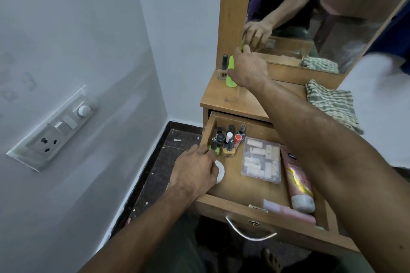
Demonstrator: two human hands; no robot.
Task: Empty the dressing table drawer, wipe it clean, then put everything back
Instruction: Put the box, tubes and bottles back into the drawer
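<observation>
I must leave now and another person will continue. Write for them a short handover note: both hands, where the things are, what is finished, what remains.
Left hand: in the open drawer, fingers pinching the green nail polish bottle in the back-left cluster.
Right hand: on the tabletop, grip on the green tube, which stands beside a clear nail polish bottle.
Still in the drawer: remaining nail polish bottles, white round tin, clear plastic box, pink lotion tube, pink item at the front.
Checked cloth lies on the tabletop's right side.
Done: emptying has begun.
Left: finish emptying, wipe, put everything back.
</observation>
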